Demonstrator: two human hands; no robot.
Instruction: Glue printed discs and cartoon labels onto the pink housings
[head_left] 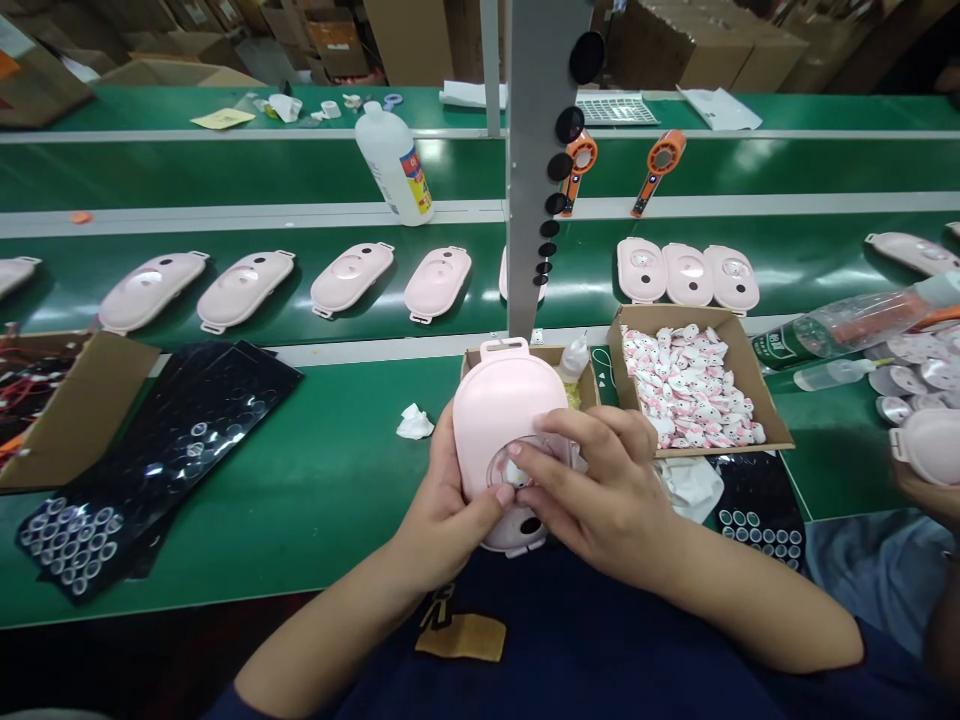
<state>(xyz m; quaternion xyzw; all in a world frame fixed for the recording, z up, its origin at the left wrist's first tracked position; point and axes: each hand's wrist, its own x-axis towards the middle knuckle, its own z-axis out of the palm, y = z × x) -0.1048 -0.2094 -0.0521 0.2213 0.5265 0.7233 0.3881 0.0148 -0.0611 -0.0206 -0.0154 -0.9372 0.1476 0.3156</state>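
Between my hands is a pale pink oval plastic lid [502, 395] with end tabs, a round recess and a black oval spot near its lower end. My left hand [442, 510] is closed around the lid's left side, its thumb on the face beside the recess. Bent over the right side, my right hand [611, 490] presses its fingertips into and around the recess. A small whitish piece shows in there, mostly covered by fingers. Beyond my right hand, a cardboard box [776, 435] holds many small white-and-pink rabbit figures [686, 385].
Similar pink lids [439, 280] lie along the green belt [300, 225]. A white bottle [394, 165] and two orange handheld fans [664, 160] stand behind. A grey post [529, 180] rises ahead. Black sheets [172, 430] lie left. A co-worker's hand [926, 490] holds a pink part at right.
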